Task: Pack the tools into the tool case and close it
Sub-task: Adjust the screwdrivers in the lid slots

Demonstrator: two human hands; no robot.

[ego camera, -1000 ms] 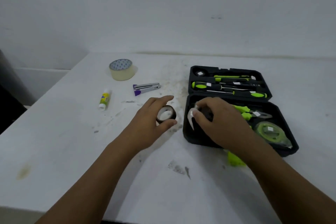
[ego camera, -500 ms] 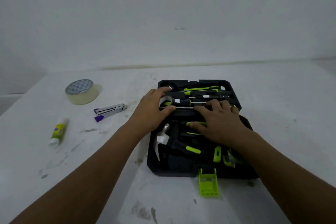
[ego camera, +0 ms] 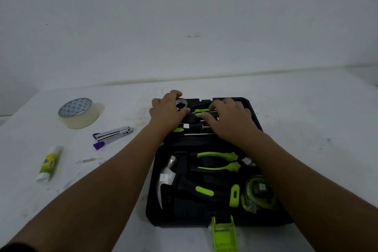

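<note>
Evidently the left hand (ego camera: pixel 166 112) is seating a small tape roll (ego camera: pixel 181 104) into the round pocket at the far left corner of the case (ego camera: pixel 253 120); its fingers (ego camera: pixel 176 94) curl around the roll's rim, thumb on the near side, gripping it so that it can be pressed straight down. The right hand (ego camera: pixel 231 118) lies palm-down over the screwdrivers (ego camera: pixel 202 111) in the far half, fingers spread and holding nothing, probably to keep them in their clips and to steady the case. The case lies open flat on the table (ego camera: pixel 317 129). In its near half sit the hammer (ego camera: pixel 184 182), the pliers (ego camera: pixel 218 161) and the tape measure (ego camera: pixel 257 192), each in a moulded recess, so packing looks close to done. A green latch (ego camera: pixel 224 233) hangs unfastened off the near edge. To the left, well apart from the case, a big tape roll (ego camera: pixel 78 112), a stapler (ego camera: pixel 112 136) and a glue stick (ego camera: pixel 49 162) lie on the table; they hardly look like parts of this set.
</note>
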